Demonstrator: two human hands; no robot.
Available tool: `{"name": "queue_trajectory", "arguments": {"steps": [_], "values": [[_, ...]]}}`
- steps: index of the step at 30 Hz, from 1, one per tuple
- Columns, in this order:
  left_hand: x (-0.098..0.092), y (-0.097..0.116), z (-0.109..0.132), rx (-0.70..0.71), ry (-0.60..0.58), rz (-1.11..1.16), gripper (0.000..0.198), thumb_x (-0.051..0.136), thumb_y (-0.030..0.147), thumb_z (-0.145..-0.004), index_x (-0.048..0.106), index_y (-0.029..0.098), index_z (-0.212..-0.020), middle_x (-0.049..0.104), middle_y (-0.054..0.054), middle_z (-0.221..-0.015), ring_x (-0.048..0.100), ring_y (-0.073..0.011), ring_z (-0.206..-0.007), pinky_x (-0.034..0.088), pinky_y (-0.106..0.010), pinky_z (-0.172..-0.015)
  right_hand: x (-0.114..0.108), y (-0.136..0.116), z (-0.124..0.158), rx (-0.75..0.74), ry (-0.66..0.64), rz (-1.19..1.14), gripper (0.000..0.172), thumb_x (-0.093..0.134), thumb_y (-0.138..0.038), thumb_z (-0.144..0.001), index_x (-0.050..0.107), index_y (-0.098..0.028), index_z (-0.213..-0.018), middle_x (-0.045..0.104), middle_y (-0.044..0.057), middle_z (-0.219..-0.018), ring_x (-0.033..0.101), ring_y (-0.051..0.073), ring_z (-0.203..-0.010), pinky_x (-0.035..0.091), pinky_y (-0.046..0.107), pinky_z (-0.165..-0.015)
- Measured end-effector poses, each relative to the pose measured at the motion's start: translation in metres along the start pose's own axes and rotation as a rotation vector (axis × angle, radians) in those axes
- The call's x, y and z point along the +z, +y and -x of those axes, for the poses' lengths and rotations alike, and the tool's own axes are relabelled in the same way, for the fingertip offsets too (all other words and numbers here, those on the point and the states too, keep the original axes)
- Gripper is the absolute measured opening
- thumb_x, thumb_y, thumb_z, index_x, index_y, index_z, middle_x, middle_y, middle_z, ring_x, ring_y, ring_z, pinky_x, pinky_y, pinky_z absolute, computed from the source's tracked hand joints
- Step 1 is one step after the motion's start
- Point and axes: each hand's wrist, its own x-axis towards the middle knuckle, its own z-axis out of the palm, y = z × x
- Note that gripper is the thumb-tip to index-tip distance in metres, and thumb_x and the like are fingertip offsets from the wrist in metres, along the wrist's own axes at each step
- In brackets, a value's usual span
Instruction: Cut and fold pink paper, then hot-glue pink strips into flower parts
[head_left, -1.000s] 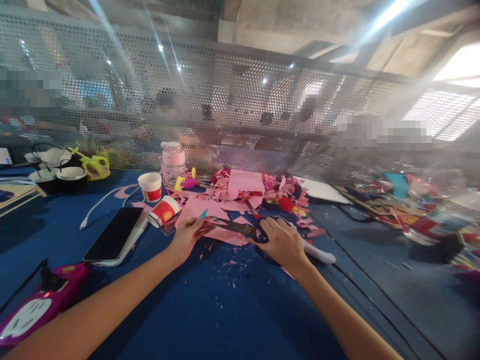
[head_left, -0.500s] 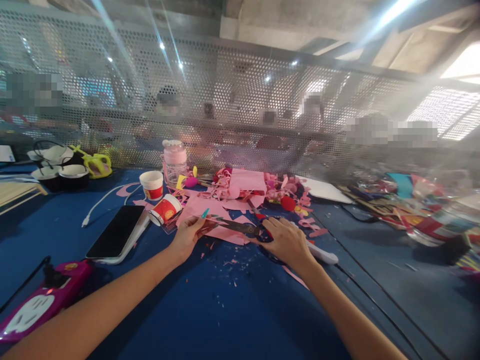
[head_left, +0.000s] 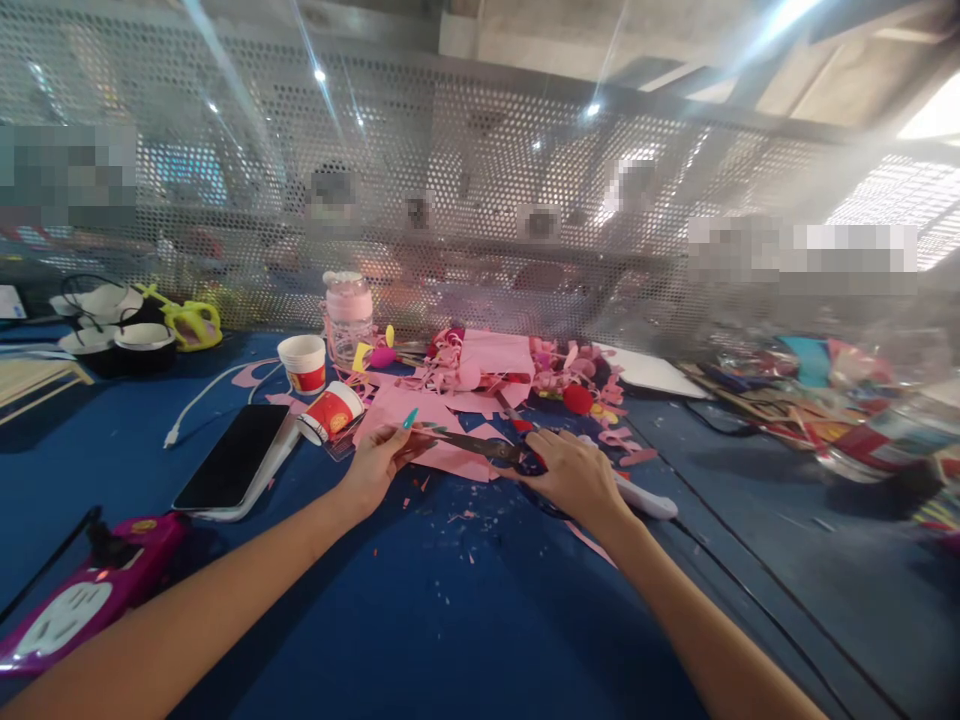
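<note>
Looking down at the table [head_left: 465, 620], I have my right hand [head_left: 574, 478] closed round the handles of the scissors [head_left: 480, 446], blades low over the pink paper [head_left: 442, 458]; my left hand [head_left: 379, 462] pinches the sheet's edge, steadying it against the blades, near a tipped cup [head_left: 328, 412]

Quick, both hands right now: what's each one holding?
Left hand: closed, pinching the pink paper.
Right hand: closed on the scissors, blades at the paper.
</note>
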Motion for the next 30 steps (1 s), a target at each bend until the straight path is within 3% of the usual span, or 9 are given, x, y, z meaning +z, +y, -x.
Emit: {"name": "queue_trajectory", "arguments": {"steps": [9, 18, 22, 30], "values": [[0.000, -0.001, 0.001, 0.009, -0.020, -0.022, 0.021, 0.072, 0.029, -0.064, 0.068, 0.011, -0.075, 0.071, -0.008, -0.081, 0.066, -0.0203, -0.080, 0.047, -0.034, -0.086, 0.006, 0.003, 0.000, -0.006, -0.013, -0.042, 0.052, 0.039, -0.067, -0.074, 0.058, -0.019, -0.079, 0.065, 0.005, -0.077, 0.056, 0.019, -0.071, 0.028, 0.026, -0.058], [-0.001, -0.001, -0.001, 0.006, 0.025, 0.014, 0.022, 0.074, 0.029, -0.061, 0.066, 0.012, -0.072, 0.071, -0.008, -0.078, 0.067, -0.0207, -0.078, 0.049, -0.034, -0.082, 0.002, 0.004, -0.001, 0.061, 0.078, -0.061, 0.044, 0.042, -0.059, -0.078, 0.058, -0.018, -0.079, 0.064, 0.005, -0.075, 0.057, 0.018, -0.070, 0.027, 0.025, -0.055], [0.000, -0.001, 0.000, 0.013, 0.028, 0.026, 0.021, 0.075, 0.029, -0.059, 0.066, 0.012, -0.068, 0.071, -0.007, -0.075, 0.067, -0.0199, -0.076, 0.049, -0.032, -0.081, -0.001, 0.007, -0.001, -0.019, 0.158, 0.018, 0.044, 0.042, -0.059, -0.077, 0.059, -0.018, -0.077, 0.064, 0.004, -0.073, 0.055, 0.018, -0.069, 0.026, 0.026, -0.056], [-0.002, -0.002, -0.001, 0.035, 0.056, -0.002, 0.022, 0.073, 0.031, -0.061, 0.066, 0.013, -0.071, 0.071, -0.006, -0.073, 0.066, -0.0182, -0.076, 0.049, -0.031, -0.079, 0.001, 0.012, -0.001, -0.104, 0.172, 0.079, 0.044, 0.041, -0.059, -0.078, 0.059, -0.019, -0.072, 0.062, 0.003, -0.068, 0.051, 0.015, -0.063, 0.024, 0.026, -0.056]]}}
